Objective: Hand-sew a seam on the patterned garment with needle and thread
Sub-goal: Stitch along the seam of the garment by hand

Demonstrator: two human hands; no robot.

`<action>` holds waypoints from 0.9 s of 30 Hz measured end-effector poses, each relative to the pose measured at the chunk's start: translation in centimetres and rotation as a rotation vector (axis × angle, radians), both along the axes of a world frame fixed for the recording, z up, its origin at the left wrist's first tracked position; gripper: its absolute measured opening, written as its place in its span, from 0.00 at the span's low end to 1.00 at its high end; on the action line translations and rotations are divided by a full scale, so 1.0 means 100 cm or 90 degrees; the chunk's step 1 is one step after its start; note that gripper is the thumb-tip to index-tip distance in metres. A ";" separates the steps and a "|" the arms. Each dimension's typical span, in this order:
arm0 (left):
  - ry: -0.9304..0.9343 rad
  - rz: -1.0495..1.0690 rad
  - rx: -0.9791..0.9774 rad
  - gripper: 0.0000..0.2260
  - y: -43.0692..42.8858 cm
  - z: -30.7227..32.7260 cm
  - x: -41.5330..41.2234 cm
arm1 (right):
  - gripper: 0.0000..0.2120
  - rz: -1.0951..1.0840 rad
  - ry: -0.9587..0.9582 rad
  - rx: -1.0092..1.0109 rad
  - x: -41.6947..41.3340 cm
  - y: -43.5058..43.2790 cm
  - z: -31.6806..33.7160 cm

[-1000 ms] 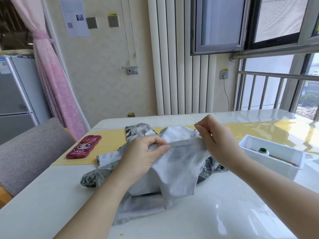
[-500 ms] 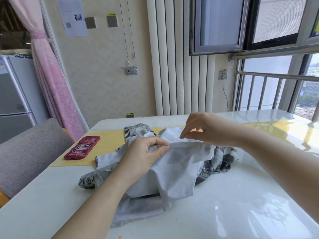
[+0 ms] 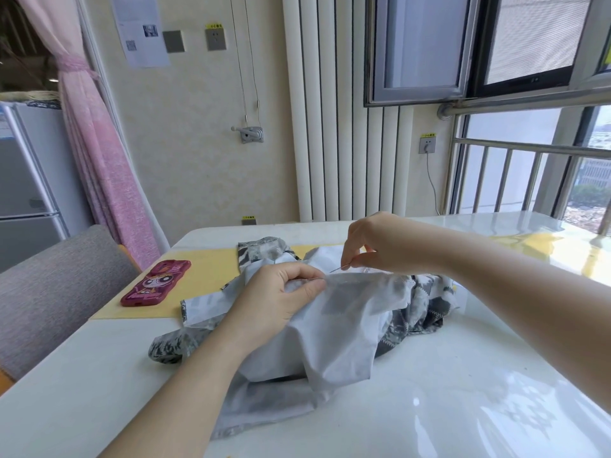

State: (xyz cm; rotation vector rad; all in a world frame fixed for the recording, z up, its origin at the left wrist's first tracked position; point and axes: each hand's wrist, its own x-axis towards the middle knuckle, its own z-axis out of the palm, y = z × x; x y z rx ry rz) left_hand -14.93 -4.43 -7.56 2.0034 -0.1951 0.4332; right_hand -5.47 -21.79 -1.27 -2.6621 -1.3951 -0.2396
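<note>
- Patterned garment point(image 3: 334, 328) lies heaped in the middle of the desk point(image 3: 463, 401). Its pale inner side is up and the grey print shows only along the edges, which probably puts the seam allowance where the person can reach it.
- Left grip point(image 3: 281, 302) is clenched on a fold of the cloth, thumb pressed over curled fingers, and holds that edge raised off the desk. This seems meant to keep the seam line taut and clear of the layers below, so a stitch catches only the intended fold.
- Right grip point(image 3: 380, 249) pinches the needle point(image 3: 338, 269) between thumb and forefinger, just beside the left thumb. The close spacing suits short, controlled stitches.
- The needle slants down and to the left towards the held edge. Whether its tip has pierced the cloth cannot be told, and the thread is too fine to make out.
- Judging by this, a stitch is about to be driven in.
- A red phone point(image 3: 155, 282) rests on the yellow mat point(image 3: 211, 269) to the left, apart from the sewing.
</note>
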 end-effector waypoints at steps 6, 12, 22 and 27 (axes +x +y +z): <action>-0.001 0.002 0.002 0.06 0.002 -0.002 0.002 | 0.08 0.007 0.005 -0.034 -0.001 0.001 -0.003; 0.001 0.001 -0.006 0.06 0.003 -0.005 0.004 | 0.08 0.007 0.015 -0.028 -0.002 0.006 -0.004; -0.002 -0.001 0.006 0.05 0.004 -0.007 0.005 | 0.08 0.028 0.025 0.003 0.002 0.006 -0.009; -0.002 0.000 0.007 0.06 0.005 -0.007 0.006 | 0.08 0.024 0.027 0.007 -0.001 0.007 -0.008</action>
